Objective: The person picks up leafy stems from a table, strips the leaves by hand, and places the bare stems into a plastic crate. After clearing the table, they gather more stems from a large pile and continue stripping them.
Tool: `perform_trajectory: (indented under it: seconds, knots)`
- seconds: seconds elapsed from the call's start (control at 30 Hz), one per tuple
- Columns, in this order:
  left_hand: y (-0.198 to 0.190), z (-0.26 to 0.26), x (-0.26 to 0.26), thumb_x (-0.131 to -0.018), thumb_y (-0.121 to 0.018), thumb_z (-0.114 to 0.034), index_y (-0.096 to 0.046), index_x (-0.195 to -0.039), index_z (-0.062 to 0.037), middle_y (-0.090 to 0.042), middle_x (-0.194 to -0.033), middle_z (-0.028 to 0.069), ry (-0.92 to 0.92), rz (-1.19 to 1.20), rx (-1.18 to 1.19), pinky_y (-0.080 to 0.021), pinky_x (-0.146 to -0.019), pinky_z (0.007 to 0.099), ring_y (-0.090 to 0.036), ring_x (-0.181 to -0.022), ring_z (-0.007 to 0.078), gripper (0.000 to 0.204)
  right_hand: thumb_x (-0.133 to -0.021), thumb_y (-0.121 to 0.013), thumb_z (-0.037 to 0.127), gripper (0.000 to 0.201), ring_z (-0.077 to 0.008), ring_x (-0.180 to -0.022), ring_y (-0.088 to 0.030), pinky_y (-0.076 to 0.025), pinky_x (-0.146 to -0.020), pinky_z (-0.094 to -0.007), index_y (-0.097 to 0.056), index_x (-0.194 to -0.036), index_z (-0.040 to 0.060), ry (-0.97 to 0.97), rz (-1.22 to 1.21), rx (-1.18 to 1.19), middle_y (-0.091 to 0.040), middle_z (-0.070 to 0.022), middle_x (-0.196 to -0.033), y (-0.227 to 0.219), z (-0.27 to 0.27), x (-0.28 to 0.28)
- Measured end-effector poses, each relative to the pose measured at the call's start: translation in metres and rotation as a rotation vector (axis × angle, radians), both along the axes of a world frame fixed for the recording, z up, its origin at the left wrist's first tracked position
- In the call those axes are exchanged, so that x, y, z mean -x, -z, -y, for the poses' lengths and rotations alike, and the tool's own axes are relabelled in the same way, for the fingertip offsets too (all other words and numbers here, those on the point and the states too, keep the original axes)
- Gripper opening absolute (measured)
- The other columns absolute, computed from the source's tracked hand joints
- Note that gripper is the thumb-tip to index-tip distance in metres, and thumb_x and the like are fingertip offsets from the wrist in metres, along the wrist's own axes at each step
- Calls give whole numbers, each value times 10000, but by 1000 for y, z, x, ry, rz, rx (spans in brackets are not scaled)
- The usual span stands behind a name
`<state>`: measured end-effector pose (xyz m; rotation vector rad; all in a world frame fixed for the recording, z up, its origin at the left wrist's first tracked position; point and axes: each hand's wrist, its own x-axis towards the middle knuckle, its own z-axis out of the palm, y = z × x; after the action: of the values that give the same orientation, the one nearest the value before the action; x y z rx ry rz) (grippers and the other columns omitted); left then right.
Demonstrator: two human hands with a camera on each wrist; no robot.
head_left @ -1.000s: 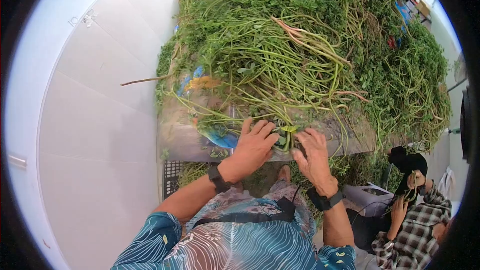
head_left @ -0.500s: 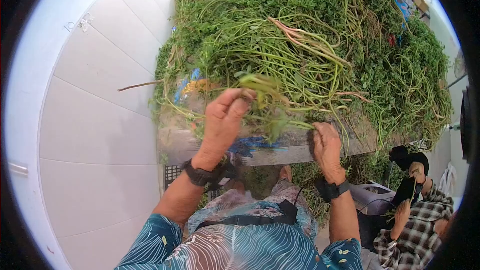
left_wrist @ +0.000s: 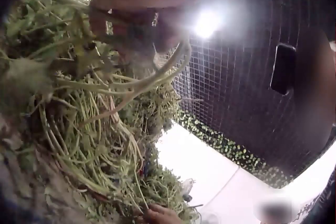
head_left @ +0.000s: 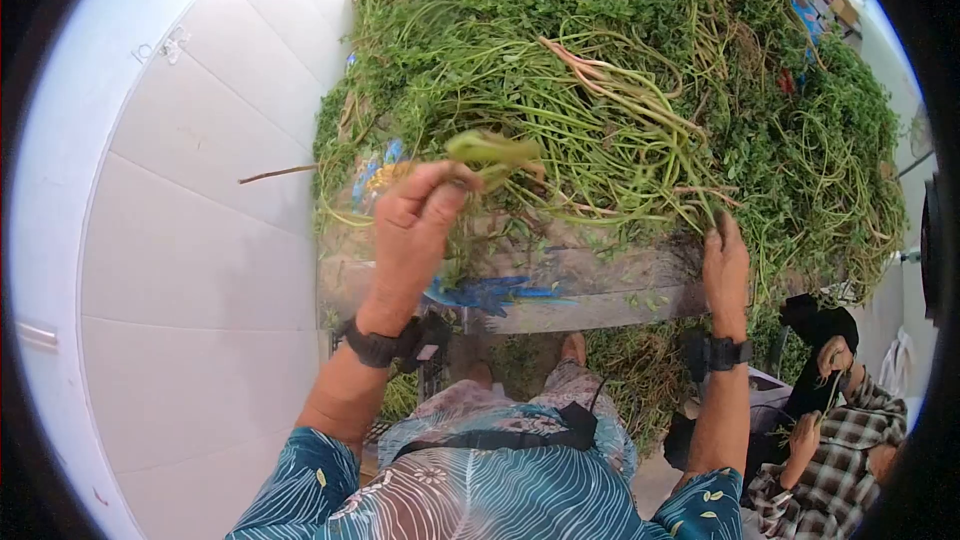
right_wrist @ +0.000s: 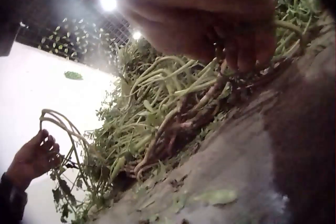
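Note:
In the head view my left hand [head_left: 415, 220] holds a small bunch of folded leafy green stems [head_left: 490, 148] raised over the front of the pile, blurred there. The right wrist view shows the same bunch [right_wrist: 55, 116] looped over above the left hand's [right_wrist: 34, 161] fingers, with leaves hanging below. My right hand [head_left: 727, 260] is at the right front of the heap of leafy stems [head_left: 600, 130], pinching a stem [head_left: 707, 208] between thumb and fingers. From the left wrist, that right hand [left_wrist: 161, 215] appears low in view, at the end of a thin stem.
The heap covers most of the table [head_left: 630, 285], whose bare front strip carries a blue print and scattered leaf bits. A reddish stem [head_left: 275, 175] sticks out at left. More greenery [head_left: 640, 380] lies below the table. At lower right sits a person in a checked shirt [head_left: 840, 450].
Both hands were together at the table's front edge. The left has lifted up and left with the folded stems; the right has moved right to a stem at the heap's edge.

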<state>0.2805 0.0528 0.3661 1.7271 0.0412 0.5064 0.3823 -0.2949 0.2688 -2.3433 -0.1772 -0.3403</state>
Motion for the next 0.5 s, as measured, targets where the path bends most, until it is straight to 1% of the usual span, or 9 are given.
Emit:
perform_trajectory:
  seconds: [0.03, 0.13, 0.17, 0.23, 0.27, 0.33, 0.37, 0.47, 0.5]
  knots:
    - [5, 5, 1, -833, -583, -102, -616, -933, -21, -637, -906, 34, 29, -36, -4, -437, -773, 268, -567, -846, 118, 132, -856, -462, 118, 386, -394, -1096, -477, -384, -924, -418, -450, -1209, -39, 13, -67, 122, -489, -262, -1193, 0, -6, 0]
    - [13, 20, 5, -770, -610, -58, -611, -920, -27, -636, -889, 64, 122, -48, -258, -441, -763, 305, -586, -828, 193, 153, -834, -495, 97, 428, -421, -1145, -413, -349, -959, -440, -422, -1238, -23, -84, 35, 284, -421, -254, -1267, -3, -33, 14]
    - [15, 25, 6, -765, -600, -39, -610, -921, -36, -632, -883, 62, 149, -7, -341, -440, -761, 308, -585, -827, 200, 157, -805, -535, 87, 463, -421, -1171, -383, -344, -966, -450, -417, -1242, -9, -88, 6, 302, -377, -245, -1305, -10, -38, 20]
    - [20, 33, 8, -754, -579, -2, -608, -923, -55, -624, -870, 57, 200, 69, -506, -438, -756, 315, -582, -824, 215, 180, -791, -545, 83, 464, -414, -1174, -384, -345, -967, -453, -428, -1232, -1, -127, 75, 369, -378, -246, -1301, -20, -40, 26]
    - [24, 35, 10, -742, -589, -5, -606, -910, -56, -620, -867, 65, 242, 87, -547, -434, -761, 327, -578, -827, 236, 177, -784, -550, 81, 465, -410, -1175, -385, -346, -968, -455, -433, -1227, 3, -145, 110, 401, -378, -246, -1298, -26, -40, 28]
    - [35, 38, 12, -716, -607, -13, -601, -884, -59, -614, -861, 80, 327, 128, -626, -426, -771, 352, -571, -832, 279, 174, -773, -550, 75, 464, -397, -1175, -393, -346, -971, -439, -441, -1220, 11, -254, 101, 362, -398, -242, -1281, -41, -45, 36]
    - [38, 41, 14, -715, -617, -35, -595, -874, -72, -609, -854, 62, 360, 108, -636, -414, -790, 371, -569, -833, 266, 165, -768, -551, 71, 463, -391, -1175, -398, -345, -973, -431, -445, -1216, 15, -308, 96, 342, -408, -240, -1273, -49, -49, 40]
    - [48, 44, 21, -713, -610, -42, -594, -897, -87, -606, -867, 52, 461, 19, -766, -411, -795, 370, -569, -836, 252, 190, -791, -522, 89, 440, -378, -1114, -468, -383, -932, -394, -443, -1218, 17, -557, -56, 41, -480, -238, -1205, -66, -72, 57]
    - [51, 45, 23, -713, -610, -46, -595, -905, -92, -604, -872, 51, 464, 21, -794, -406, -808, 374, -567, -844, 247, 198, -801, -517, 103, 435, -361, -1083, -496, -396, -913, -380, -439, -1217, 8, -519, -182, -87, -504, -237, -1176, -65, -81, 63]
